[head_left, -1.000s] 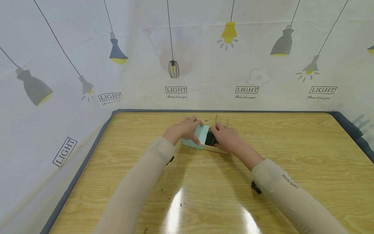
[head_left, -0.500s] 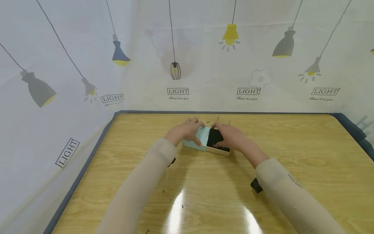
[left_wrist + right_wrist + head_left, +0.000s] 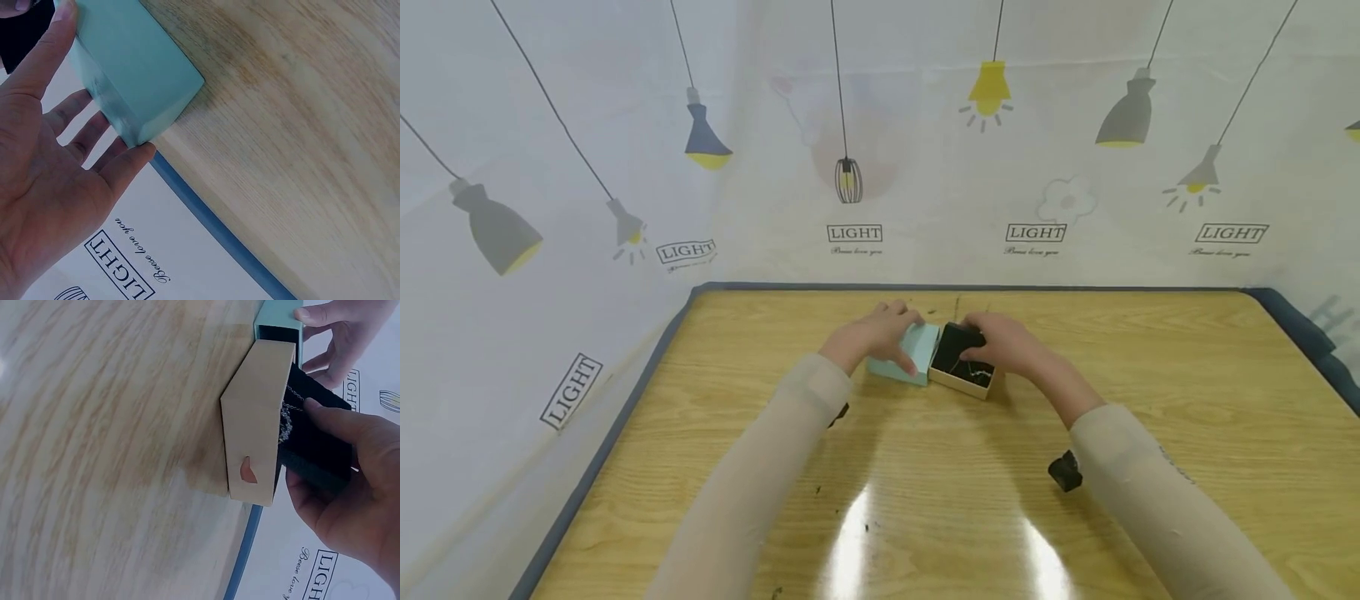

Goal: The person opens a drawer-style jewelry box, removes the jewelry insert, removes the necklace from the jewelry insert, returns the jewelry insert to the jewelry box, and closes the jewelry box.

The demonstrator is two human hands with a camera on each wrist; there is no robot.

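A light teal box sleeve (image 3: 919,343) lies on the wooden table, gripped across its sides by the thumb and fingers of my left hand (image 3: 874,335). Right at its open end stands a cream drawer tray (image 3: 253,419), with a small hole in its end wall. My right hand (image 3: 1009,343) pinches a black padded insert (image 3: 322,440) between thumb and fingers. The insert is tilted, one side raised out of the tray. A thin silver chain necklace (image 3: 286,422) lies across its face, partly hidden by the tray wall.
The wooden table (image 3: 760,433) has a dark blue edge strip (image 3: 970,288) at the back. Behind it hangs a white sheet (image 3: 925,108) printed with lamps. Small dark devices (image 3: 1065,472) are worn below both wrists.
The tray has slid out of the sleeve to the right. My right hand has shifted right and now raises the black insert at one side. My left hand keeps its place on the sleeve.
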